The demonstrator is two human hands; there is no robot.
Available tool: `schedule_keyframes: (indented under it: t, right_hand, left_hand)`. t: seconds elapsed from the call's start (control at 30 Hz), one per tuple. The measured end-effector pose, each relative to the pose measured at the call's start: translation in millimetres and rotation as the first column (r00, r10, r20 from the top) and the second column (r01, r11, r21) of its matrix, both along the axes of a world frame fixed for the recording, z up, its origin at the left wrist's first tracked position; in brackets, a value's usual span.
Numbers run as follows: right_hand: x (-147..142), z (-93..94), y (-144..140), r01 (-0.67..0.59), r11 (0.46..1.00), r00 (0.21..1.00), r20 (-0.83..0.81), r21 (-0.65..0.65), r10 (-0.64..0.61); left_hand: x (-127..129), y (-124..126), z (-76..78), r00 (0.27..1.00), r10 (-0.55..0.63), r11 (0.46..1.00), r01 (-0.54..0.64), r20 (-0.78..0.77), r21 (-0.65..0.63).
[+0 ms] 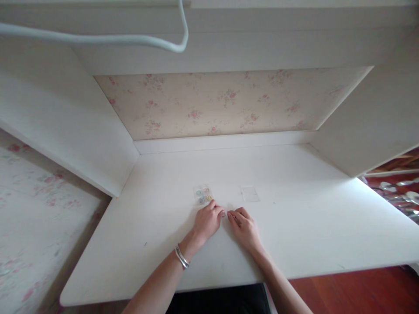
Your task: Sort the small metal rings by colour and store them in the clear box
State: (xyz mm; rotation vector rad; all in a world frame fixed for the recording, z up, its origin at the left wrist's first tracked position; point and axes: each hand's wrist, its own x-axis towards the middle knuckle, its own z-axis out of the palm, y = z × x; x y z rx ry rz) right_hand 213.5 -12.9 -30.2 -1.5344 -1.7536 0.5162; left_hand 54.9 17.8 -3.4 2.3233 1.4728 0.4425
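Note:
My left hand is closed in a pinch, with a small shiny round piece at its fingertips; its exact kind is too small to tell. Just to the right, my right hand is also pinched, its fingertips close to that piece; whatever it may hold is hidden. Beyond my left fingers lies a small clear case with several little round items in it, some silvery or greenish and one golden. A flat clear square piece, like a lid or second case, lies beyond my right hand.
The hands work over a white desk between white side panels, with floral wallpaper behind. A white cable hangs at the upper left. A tiny dark sliver lies left of my forearm. Shiny objects show beyond the right edge.

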Motion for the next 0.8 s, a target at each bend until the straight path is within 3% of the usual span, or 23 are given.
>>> schedule_keyframes:
  t: [0.17, 0.33, 0.57, 0.8]
  right_hand:
    - [0, 0.8, 0, -0.038, 0.999, 0.997, 0.065, 0.015, 0.037]
    - [-1, 1.3, 0, -0.048, 0.999, 0.982, 0.183, 0.013, 0.045]
    - [-5, 4.9, 0, -0.069, 0.997, 0.932, 0.359, 0.027, 0.054]
    - [-2, 1.6, 0, -0.07, 0.997, 0.954, 0.293, 0.033, 0.058]
  left_hand:
    - [-1, 1, -2.5, 0.994, 0.022, 1.0, -0.024, 0.108, 0.01]
    - [-11, 9, 8.2, 0.984, 0.065, 0.995, -0.076, 0.167, 0.062]
    - [-38, 44, 15.3, 0.965, 0.258, 0.955, -0.262, 0.051, 0.137]
    - [-40, 62, 6.6, 0.965, 0.259, 0.957, -0.251, -0.037, 0.143]
